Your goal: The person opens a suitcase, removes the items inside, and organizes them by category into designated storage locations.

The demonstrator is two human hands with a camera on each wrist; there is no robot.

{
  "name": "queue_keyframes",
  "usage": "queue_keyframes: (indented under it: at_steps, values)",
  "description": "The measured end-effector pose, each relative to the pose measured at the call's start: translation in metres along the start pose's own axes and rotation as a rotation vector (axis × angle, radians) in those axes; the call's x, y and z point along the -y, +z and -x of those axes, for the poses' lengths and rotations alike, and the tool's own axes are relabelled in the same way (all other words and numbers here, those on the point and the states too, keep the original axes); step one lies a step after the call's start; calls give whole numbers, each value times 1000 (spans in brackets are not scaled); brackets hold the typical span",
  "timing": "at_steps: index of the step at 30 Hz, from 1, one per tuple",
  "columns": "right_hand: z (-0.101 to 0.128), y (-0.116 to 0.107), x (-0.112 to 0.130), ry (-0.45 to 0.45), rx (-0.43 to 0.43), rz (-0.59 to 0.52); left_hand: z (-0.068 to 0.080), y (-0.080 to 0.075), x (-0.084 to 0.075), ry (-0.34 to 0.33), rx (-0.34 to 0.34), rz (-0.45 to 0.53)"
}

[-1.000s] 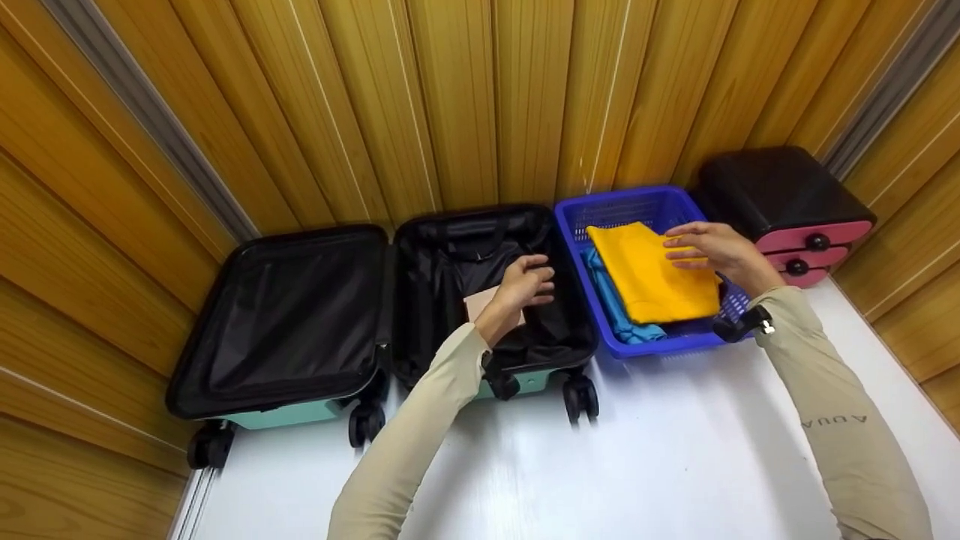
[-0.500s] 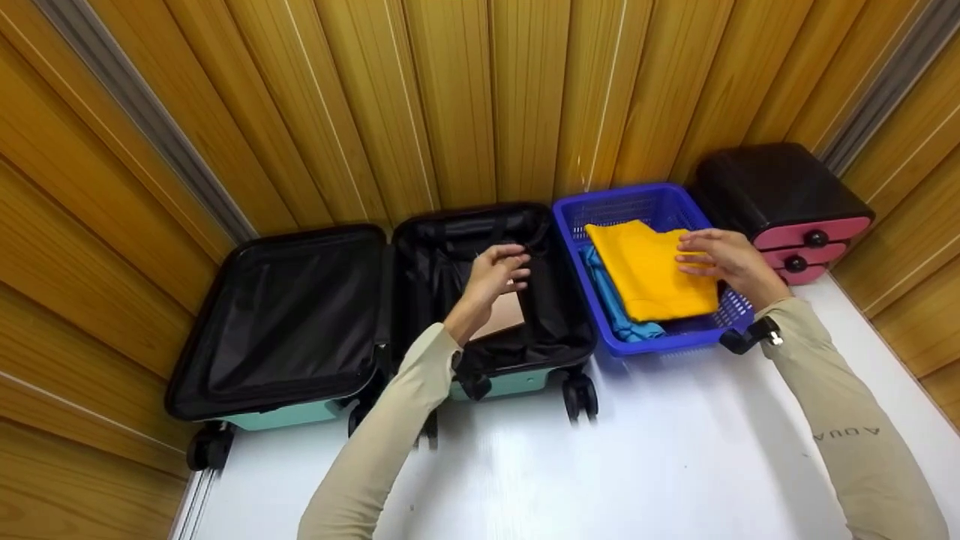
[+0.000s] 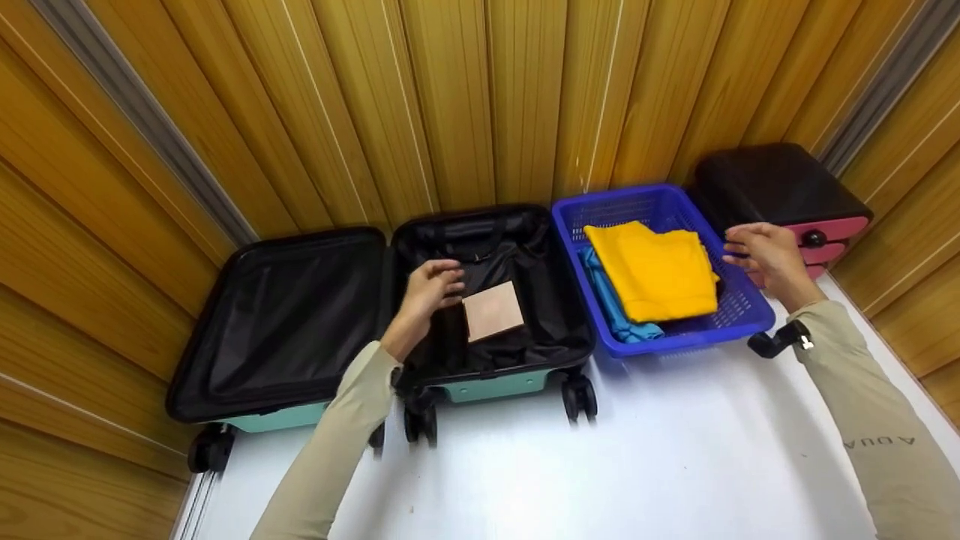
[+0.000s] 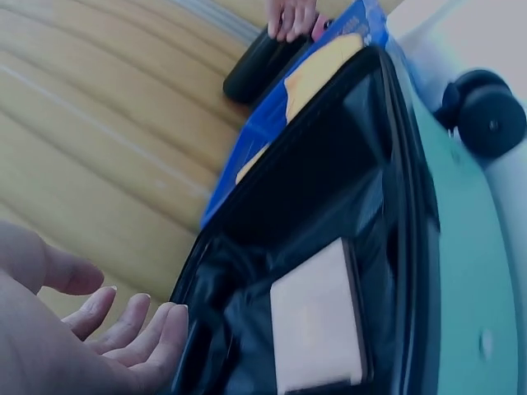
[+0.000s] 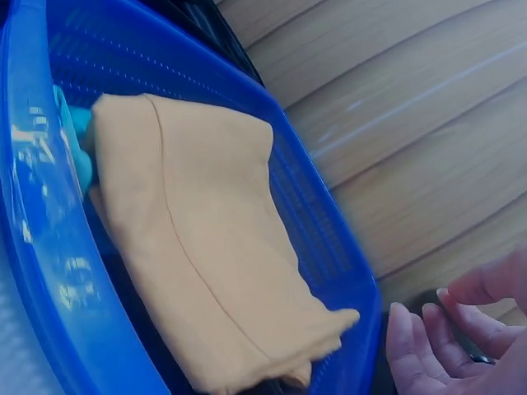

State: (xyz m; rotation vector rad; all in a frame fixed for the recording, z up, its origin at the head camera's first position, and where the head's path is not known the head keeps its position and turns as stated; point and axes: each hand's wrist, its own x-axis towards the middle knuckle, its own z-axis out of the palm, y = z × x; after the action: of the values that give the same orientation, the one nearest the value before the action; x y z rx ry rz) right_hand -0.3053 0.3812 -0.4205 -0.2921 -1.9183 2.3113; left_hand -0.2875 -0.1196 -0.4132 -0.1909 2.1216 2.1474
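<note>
Both arms wear long, close-fitting beige sleeves that end at the wrist. The right sleeve (image 3: 862, 405) carries grey block lettering along the forearm, reading "AQUA" as far as can be made out. The left sleeve (image 3: 330, 450) shows no marking. A black device (image 3: 776, 341) with a small silver part is strapped at the right wrist. The left hand (image 3: 429, 286) and right hand (image 3: 765, 251) are bare, ungloved.

- A black drawer box (image 3: 776, 187) with pink drawers stands at three o'clock.
- Wooden wall panels (image 3: 480, 105) rise at twelve.
- A white floor (image 3: 660, 450) spreads at six.
</note>
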Motion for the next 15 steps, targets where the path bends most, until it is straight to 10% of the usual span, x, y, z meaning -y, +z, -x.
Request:
queue_keyframes:
  at_steps: [7,15]
  values:
    - [-6,-11,0,-439,-420,505,7,-49,2,-11,-37,-85]
    - [2,-63,-4,-257,-670,576,7,-92,15,-31,-103,-190]
